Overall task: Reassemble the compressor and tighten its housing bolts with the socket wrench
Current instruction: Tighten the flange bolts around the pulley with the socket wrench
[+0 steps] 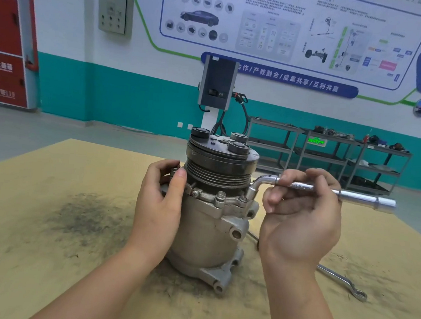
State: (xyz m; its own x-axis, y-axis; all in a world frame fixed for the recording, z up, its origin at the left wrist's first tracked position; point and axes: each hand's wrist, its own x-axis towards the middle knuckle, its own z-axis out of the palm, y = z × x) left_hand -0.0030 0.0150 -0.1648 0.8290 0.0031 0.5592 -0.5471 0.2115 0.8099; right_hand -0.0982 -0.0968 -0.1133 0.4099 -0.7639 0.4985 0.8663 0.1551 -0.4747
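While the compressor (209,227) stands upright mid-counter (38,231), its grey cast housing carries a black grooved pulley on top and a flange ringed with bolts (220,196). The left hand (158,206) wraps its side; the right hand (302,217) has its grip curled round the L-shaped socket wrench (331,192), whose short end sits on one bolt.

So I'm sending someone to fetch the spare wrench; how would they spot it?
Start at the upright compressor on the tan table. The spare wrench lies flat on the table to its right, below the right hand. Unlike the bent socket wrench in that hand, it is thin with a ring end.
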